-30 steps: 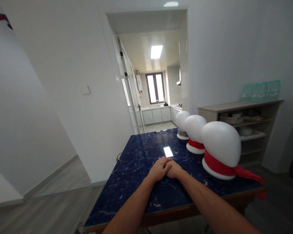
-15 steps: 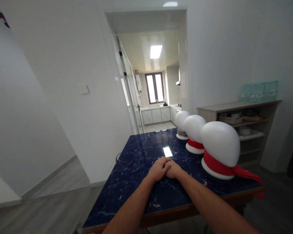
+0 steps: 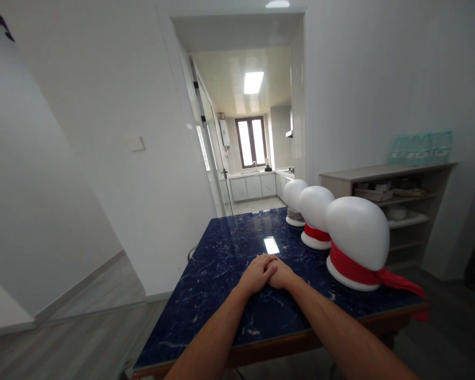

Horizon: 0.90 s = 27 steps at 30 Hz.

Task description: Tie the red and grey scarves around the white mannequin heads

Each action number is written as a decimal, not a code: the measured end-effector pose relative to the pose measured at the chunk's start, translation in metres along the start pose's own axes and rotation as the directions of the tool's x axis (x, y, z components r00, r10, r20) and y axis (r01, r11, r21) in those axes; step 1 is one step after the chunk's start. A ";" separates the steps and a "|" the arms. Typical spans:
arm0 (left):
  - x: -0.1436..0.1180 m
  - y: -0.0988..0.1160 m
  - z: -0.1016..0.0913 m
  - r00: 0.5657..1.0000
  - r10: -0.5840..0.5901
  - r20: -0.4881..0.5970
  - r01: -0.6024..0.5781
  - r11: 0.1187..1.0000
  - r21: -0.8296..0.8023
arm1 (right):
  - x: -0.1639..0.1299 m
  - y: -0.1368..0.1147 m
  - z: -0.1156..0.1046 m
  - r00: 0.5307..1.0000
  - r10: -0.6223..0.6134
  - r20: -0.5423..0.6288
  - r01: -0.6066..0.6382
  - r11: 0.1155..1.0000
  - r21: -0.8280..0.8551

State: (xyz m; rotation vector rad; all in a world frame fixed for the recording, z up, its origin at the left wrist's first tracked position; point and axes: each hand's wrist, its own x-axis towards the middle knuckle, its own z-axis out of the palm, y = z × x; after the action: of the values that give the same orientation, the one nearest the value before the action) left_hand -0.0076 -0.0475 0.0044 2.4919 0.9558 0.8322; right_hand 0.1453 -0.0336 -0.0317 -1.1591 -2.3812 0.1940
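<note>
My left hand and my right hand rest together on the dark blue marble table, fingers overlapping, holding nothing. To their right stands a row of three white mannequin heads. The nearest head has a red scarf tied round its neck, with an end trailing over the table's right edge. The middle head also wears a red scarf. The far head has a grey band at its neck.
A wooden shelf unit with dishes stands by the right wall, with green-tinted packs on top. Behind the table an open doorway leads to a kitchen. A white wall runs along the left, with grey wood floor below.
</note>
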 end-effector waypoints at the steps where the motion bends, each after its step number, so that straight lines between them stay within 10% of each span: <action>1: 0.000 0.000 0.000 1.000 0.000 0.000 0.000 1.000 0.000 | 0.000 0.000 -0.001 1.000 -0.002 0.003 0.002 1.000 0.004; 27: 0.000 0.001 0.000 1.000 -0.008 -0.016 0.008 1.000 -0.024 | -0.001 0.001 0.003 1.000 -0.028 0.009 0.028 0.999 -0.039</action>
State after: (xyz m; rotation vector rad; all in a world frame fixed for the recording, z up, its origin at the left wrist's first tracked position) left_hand -0.0070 -0.0476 0.0049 2.4631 0.9550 0.8569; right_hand 0.1452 -0.0333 -0.0347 -1.1439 -2.4167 0.1442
